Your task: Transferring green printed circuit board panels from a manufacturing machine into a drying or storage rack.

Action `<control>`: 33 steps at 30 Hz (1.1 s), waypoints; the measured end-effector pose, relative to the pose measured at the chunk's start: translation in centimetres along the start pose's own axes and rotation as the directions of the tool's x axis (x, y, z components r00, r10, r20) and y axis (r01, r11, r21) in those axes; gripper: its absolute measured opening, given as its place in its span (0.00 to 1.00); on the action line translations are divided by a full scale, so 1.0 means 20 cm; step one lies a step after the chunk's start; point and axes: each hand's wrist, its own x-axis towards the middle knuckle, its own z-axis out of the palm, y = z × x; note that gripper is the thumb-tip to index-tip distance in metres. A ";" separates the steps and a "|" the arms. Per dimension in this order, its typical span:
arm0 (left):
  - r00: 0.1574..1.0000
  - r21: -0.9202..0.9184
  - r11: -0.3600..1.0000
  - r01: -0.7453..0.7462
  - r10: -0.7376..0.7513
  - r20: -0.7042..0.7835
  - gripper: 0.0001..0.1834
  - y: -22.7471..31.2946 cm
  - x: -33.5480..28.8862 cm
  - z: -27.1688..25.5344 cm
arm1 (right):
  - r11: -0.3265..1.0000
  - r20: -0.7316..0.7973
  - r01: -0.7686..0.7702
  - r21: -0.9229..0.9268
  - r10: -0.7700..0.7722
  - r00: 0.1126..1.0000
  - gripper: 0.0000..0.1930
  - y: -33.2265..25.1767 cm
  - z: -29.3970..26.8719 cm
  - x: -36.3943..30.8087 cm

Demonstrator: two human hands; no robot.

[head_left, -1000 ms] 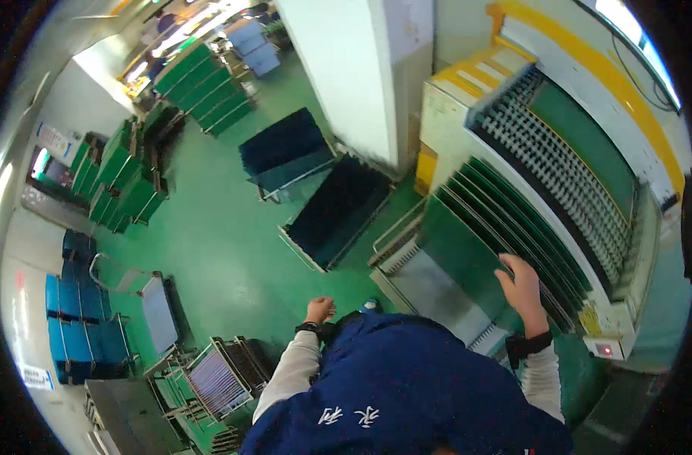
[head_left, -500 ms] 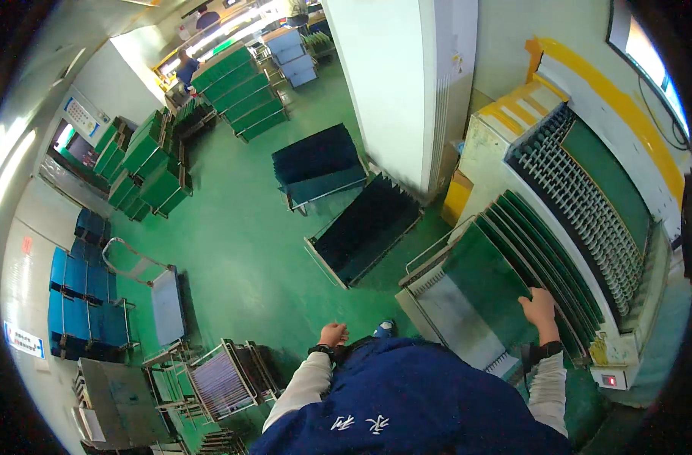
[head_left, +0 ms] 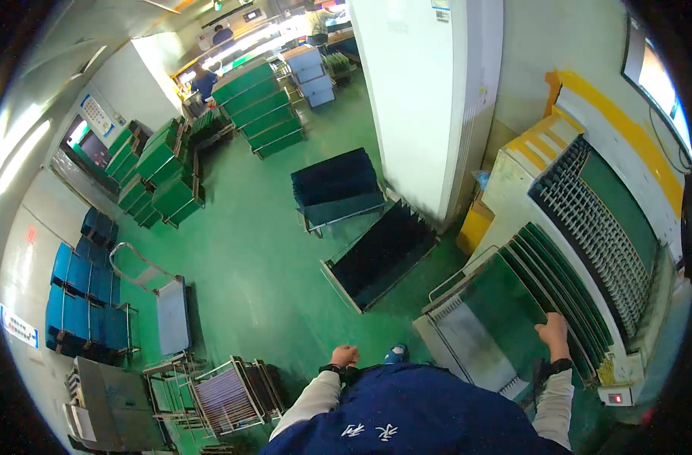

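On the right, a rack (head_left: 439,306) holds several thin dark-green panels standing in a row. My right hand (head_left: 555,335) is closed at the near edge of the front green panel (head_left: 505,292), with the thumb on its face and the other fingers partly hidden. A pale, greyish slotted base (head_left: 467,341) lies along the left of that panel. My left hand (head_left: 344,356) hangs in front of my body with its fingers curled, and nothing shows in it.
Beyond the rack stands a machine with rows of rollers (head_left: 596,227). Two racks of dark panels (head_left: 380,254) (head_left: 337,182) sit on the floor ahead, beside a white pillar (head_left: 414,98). A flat trolley (head_left: 173,318) and blue stacks (head_left: 95,303) are at left. People work far back.
The view has tilted, so the surroundings sit lower and farther right in the picture. My right hand stays at the green panel's edge; my left stays curled.
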 end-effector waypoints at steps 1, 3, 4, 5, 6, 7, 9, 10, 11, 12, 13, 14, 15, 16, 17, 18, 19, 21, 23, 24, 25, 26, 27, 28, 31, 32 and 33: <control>1.000 0.007 1.000 -0.010 0.010 0.004 0.15 0.00 0.01 -0.01 | 1.000 0.004 -0.010 0.029 0.010 1.000 0.22 0.04 0.02 0.00; 1.000 0.020 0.999 -0.029 0.029 -0.008 0.14 -0.02 0.03 -0.04 | 0.998 0.007 -0.017 0.060 0.016 1.000 0.22 0.03 0.03 0.00; 1.000 0.010 1.000 -0.024 0.024 0.000 0.14 -0.03 0.05 -0.06 | 0.998 -0.036 -0.033 0.051 0.034 0.999 0.23 0.00 0.02 -0.02; 1.000 0.001 1.000 -0.018 0.018 0.009 0.14 -0.04 0.07 -0.08 | 0.998 -0.079 -0.049 0.043 0.053 0.995 0.23 -0.02 0.00 -0.04; 0.998 0.118 0.993 -0.018 0.025 -0.054 0.15 -0.03 0.08 -0.07 | 0.998 -0.085 -0.050 0.044 0.054 0.995 0.23 -0.05 -0.03 -0.05; 0.998 0.119 0.993 -0.023 0.030 -0.051 0.15 -0.01 0.09 -0.07 | 0.996 -0.039 -0.075 0.049 0.077 0.996 0.23 -0.08 -0.06 -0.06; 1.000 0.154 0.988 0.002 0.000 -0.015 0.17 0.02 0.08 -0.06 | 0.993 -0.002 -0.105 0.052 0.105 0.994 0.22 -0.09 -0.06 -0.05; 0.998 0.248 0.969 -0.001 0.015 -0.054 0.16 0.03 0.11 -0.05 | 0.995 0.003 -0.082 0.057 0.082 0.997 0.22 -0.05 -0.02 -0.04; 0.999 0.252 0.968 -0.009 0.021 -0.048 0.16 0.03 0.13 -0.05 | 0.996 0.007 -0.059 0.062 0.058 0.998 0.21 0.00 0.00 -0.04; 1.000 0.166 0.986 0.014 -0.015 0.003 0.16 0.03 0.14 -0.05 | 0.996 0.003 -0.057 0.063 0.057 0.998 0.21 0.00 0.02 -0.03; 0.997 0.080 0.996 0.041 -0.046 0.057 0.17 0.04 0.16 -0.05 | 0.997 0.000 -0.063 0.038 0.063 0.998 0.21 0.00 0.03 -0.03; 0.997 0.078 0.996 0.036 -0.041 0.059 0.17 0.05 0.18 -0.04 | 0.998 -0.004 -0.069 0.013 0.069 0.998 0.21 0.01 0.04 -0.03; 0.998 0.135 0.991 0.020 -0.027 0.049 0.16 0.07 0.19 -0.03 | 0.997 -0.006 -0.070 0.014 0.070 0.998 0.21 0.01 0.04 -0.03; 0.999 0.192 0.981 0.004 -0.012 0.041 0.16 0.09 0.19 -0.02 | 0.997 0.004 -0.043 0.069 0.043 0.999 0.21 0.02 0.05 -0.04; 0.999 0.192 0.981 0.002 -0.010 0.042 0.16 0.11 0.20 0.00 | 0.992 0.012 -0.016 0.124 0.015 1.000 0.20 0.02 0.05 -0.04; 0.998 0.175 0.984 0.003 -0.015 0.065 0.16 0.10 0.23 0.00 | 0.992 0.010 -0.006 0.127 0.005 1.000 0.20 0.01 0.05 -0.04; 0.996 0.164 0.986 0.007 -0.022 0.091 0.16 0.10 0.26 -0.01 | 0.996 -0.047 -0.037 0.080 0.041 0.998 0.20 0.00 0.05 -0.05; 0.995 0.191 0.982 -0.009 -0.011 0.102 0.16 0.11 0.28 -0.02 | 0.997 -0.104 -0.070 0.037 0.074 0.992 0.20 -0.03 0.02 -0.06; 0.994 0.216 0.976 -0.021 -0.003 0.113 0.16 0.11 0.29 -0.03 | 0.986 0.059 -0.148 0.080 0.143 0.988 0.23 -0.07 -0.03 -0.04; 0.994 0.238 0.971 -0.034 0.009 0.105 0.16 0.14 0.28 -0.01 | 0.984 0.055 -0.158 0.081 0.154 0.986 0.23 -0.03 -0.01 -0.03; 0.996 0.256 0.966 -0.045 0.023 0.090 0.16 0.14 0.28 -0.02 | 0.991 -0.008 -0.124 0.044 0.125 0.992 0.23 0.02 0.02 -0.01; 0.996 0.260 0.964 -0.046 0.023 0.092 0.16 0.15 0.29 -0.04 | 0.996 -0.069 -0.092 0.004 0.092 0.993 0.23 0.07 0.04 0.00; 0.995 0.308 0.949 -0.070 0.044 0.090 0.16 0.13 0.30 -0.07 | 0.996 -0.066 -0.087 0.008 0.087 0.994 0.23 0.04 0.04 0.01; 0.994 0.356 0.930 -0.093 0.066 0.088 0.16 0.12 0.31 -0.10 | 0.998 -0.081 -0.069 0.006 0.069 0.994 0.23 0.02 0.02 0.02; 0.995 0.346 0.934 -0.094 0.079 0.057 0.16 0.16 0.27 -0.09 | 0.995 -0.093 -0.092 0.027 0.094 0.991 0.23 0.14 0.10 0.06; 0.995 0.349 0.932 -0.098 0.083 0.057 0.16 0.14 0.31 -0.11 | 0.993 -0.082 -0.106 0.055 0.110 0.991 0.23 0.20 0.13 0.09; 0.994 0.275 0.958 -0.087 0.064 0.092 0.16 0.07 0.38 -0.16 | 0.993 -0.081 -0.100 0.062 0.105 0.991 0.23 0.21 0.13 0.11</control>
